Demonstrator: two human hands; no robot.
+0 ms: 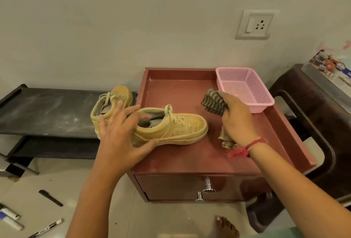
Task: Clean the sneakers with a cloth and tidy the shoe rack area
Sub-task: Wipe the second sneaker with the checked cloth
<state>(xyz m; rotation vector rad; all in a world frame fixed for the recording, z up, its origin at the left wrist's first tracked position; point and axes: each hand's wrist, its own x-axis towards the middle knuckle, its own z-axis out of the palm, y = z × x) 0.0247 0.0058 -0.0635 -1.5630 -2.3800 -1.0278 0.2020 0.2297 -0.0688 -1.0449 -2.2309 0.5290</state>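
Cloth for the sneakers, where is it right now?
In the head view the cloth is gripped in the right hand over the red cabinet top, beside the pink basket, right of the near sneaker.

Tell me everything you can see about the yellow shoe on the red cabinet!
The yellow sneaker is a low lace-up shoe that looks like suede or canvas, with pale laces, a thick pale sole and a grey lining. Pale dusty smudges show on its toe and side. It stands upright on its sole on the red cabinet top, toe pointing right. The left hand rests over its heel end, fingers spread across the opening, thumb beside the sole. The other sneaker stands behind it.
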